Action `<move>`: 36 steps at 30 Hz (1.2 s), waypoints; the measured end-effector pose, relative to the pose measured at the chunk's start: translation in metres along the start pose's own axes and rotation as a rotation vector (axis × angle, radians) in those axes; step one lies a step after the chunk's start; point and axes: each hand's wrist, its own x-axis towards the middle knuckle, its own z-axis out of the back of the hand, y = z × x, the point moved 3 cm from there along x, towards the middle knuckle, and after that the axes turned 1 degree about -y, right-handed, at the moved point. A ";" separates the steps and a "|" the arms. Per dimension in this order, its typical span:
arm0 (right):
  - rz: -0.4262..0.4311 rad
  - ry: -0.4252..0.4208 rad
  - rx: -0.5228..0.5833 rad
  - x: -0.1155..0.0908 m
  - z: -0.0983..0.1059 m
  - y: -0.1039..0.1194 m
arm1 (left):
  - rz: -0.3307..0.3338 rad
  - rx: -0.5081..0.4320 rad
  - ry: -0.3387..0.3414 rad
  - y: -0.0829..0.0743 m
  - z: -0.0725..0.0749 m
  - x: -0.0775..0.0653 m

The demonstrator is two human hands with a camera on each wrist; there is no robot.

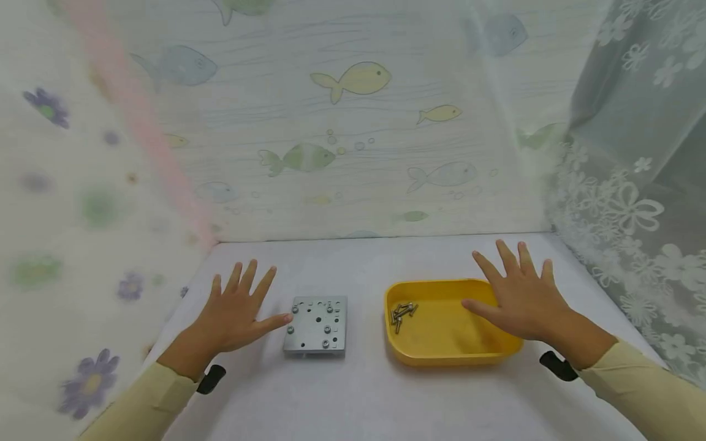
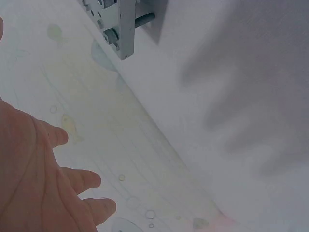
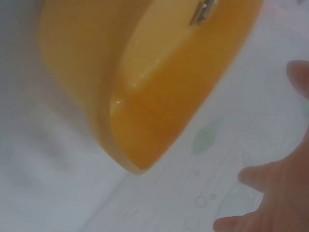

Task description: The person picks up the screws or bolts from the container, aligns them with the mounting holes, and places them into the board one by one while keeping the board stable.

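Note:
My left hand [image 1: 234, 315] is spread with straight fingers and holds nothing. Its thumb tip overlaps the left edge of a silver metal plate [image 1: 309, 318] in the head view. Several socket-head screws [image 1: 327, 329] stand in holes of this plate, and in the left wrist view a screw shank [image 2: 145, 20] pokes out of its underside. Spread in the same way, my right hand [image 1: 524, 300] hovers over the right part of a yellow tray [image 1: 441, 358], with nothing in its grip. A small pile of loose screws [image 1: 405, 310] lies at the tray's left end.
Everything stands on a white-covered table [image 1: 364, 398]. A fish-print curtain [image 1: 353, 122] hangs behind it, flowered cloth [image 1: 83, 245] closes off the left side, and lace netting [image 1: 623, 202] hangs at the right. Each wrist wears a dark band.

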 end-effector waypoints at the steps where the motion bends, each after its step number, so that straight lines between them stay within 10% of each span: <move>1: 0.001 0.006 0.002 0.000 -0.001 0.001 | 0.003 0.003 0.006 0.001 -0.003 -0.001; 24: 0.049 0.086 0.093 0.010 -0.008 0.017 | -0.106 -0.227 -0.001 -0.004 -0.045 0.009; 36: 0.152 0.022 0.080 0.017 -0.006 0.026 | -0.042 -0.640 0.138 -0.009 -0.065 0.006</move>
